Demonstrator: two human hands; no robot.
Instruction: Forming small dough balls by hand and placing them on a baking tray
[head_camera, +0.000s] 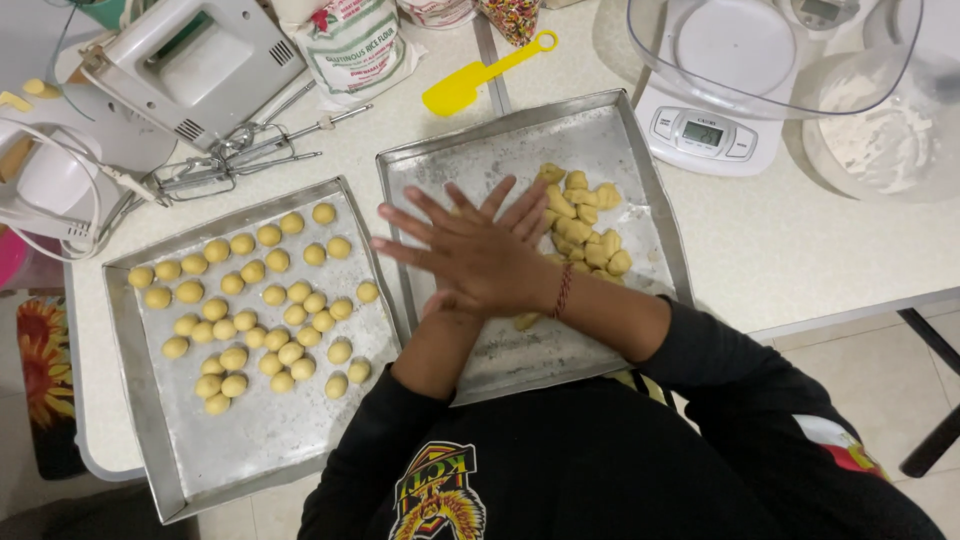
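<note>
- Head view, looking down on a white surface (800, 250) with two metal trays side by side.
- Right hand (470, 255) laid flat over left hand (510, 215), palms pressed together above the right tray (620, 130), fingers spread and crossing.
- Grip of both hands: flattened palm to palm; whatever sits between them hidden, so cannot tell if dough is held.
- Red thread band (563, 290) around the right wrist; black sleeves on both arms.
- Heap of rough yellow dough pieces (585, 225) lying in the right tray, just beside the fingertips; one stray piece (525, 321) under the wrist.
- Left tray (260, 440) carrying rows of round dough balls (255, 300), filling its upper half, well apart from the hands.
- Behind the trays: yellow spatula (480, 75), flour bag (352, 45), hand mixer (185, 65) with loose beaters (235, 160).
- At far right: kitchen scale (705, 135) bearing a clear bowl (760, 50), and a second bowl (880, 130) dusted with flour.
</note>
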